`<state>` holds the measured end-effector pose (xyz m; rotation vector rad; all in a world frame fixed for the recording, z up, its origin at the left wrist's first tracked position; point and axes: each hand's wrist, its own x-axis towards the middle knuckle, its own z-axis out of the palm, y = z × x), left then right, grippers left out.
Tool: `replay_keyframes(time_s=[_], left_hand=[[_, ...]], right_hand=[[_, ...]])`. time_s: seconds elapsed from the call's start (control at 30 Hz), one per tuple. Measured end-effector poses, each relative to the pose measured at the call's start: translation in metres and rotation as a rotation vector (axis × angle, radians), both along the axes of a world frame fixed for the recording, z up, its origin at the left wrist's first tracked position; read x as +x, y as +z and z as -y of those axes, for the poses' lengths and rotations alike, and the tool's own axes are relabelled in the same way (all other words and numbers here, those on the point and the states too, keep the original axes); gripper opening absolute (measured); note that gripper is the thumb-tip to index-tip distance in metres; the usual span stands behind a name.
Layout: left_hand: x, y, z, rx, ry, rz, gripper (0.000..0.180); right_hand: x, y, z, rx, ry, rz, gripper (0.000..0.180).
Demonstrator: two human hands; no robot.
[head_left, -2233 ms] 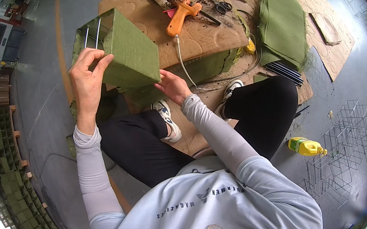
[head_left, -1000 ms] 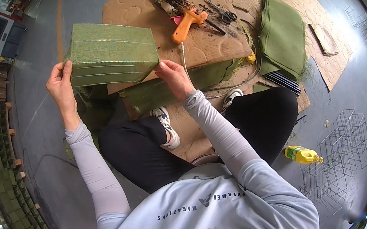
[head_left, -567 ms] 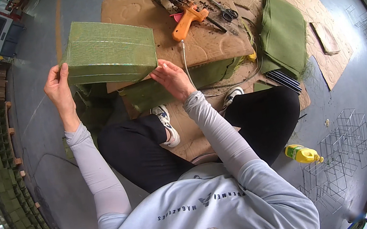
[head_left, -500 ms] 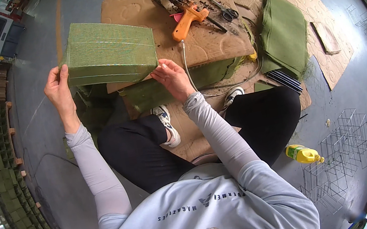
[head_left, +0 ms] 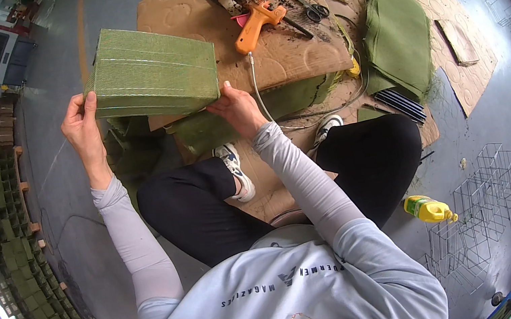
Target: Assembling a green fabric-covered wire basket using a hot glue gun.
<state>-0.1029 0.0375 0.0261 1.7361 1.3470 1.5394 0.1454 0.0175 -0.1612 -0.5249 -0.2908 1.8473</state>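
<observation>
A green fabric-covered box point(head_left: 154, 68) with pale lines along its side is held up in front of me, left of centre. My left hand point(head_left: 83, 125) pinches its left end, thumb uppermost. At the lower right corner my right hand point(head_left: 237, 109) grips the box between thumb and fingers; part of those fingers is hidden behind it. Just right of the box an orange glue gun point(head_left: 259, 25) lies on a cardboard sheet point(head_left: 174, 6), its cord trailing down. Black-handled scissors point(head_left: 316, 12) rest close by, among dark residue.
Folded green fabric point(head_left: 395, 42) lies on cardboard to the right, with black strips point(head_left: 400, 104) below it. A yellow bottle point(head_left: 429, 208) and wire frames point(head_left: 492, 200) are on the floor at right. Stacked green boxes point(head_left: 0, 225) line the left side.
The box has tilted slightly, its right end dropping a little and more of its lined side facing me. My right hand has shifted slightly left at the corner. Both hands keep their hold.
</observation>
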Motion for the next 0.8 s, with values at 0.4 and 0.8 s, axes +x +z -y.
replay_keyframes(time_s=[0.4,0.8], left_hand=[[0.013,0.01,-0.006,0.019,0.005,-0.093,0.014],[-0.074,-0.031,0.009,-0.121,0.08,0.164,0.012]], right_hand=[[-0.003,-0.01,0.001,-0.055,-0.004,0.035,0.02],[-0.023,0.041,-0.016,0.253,-0.296,0.289,0.021]])
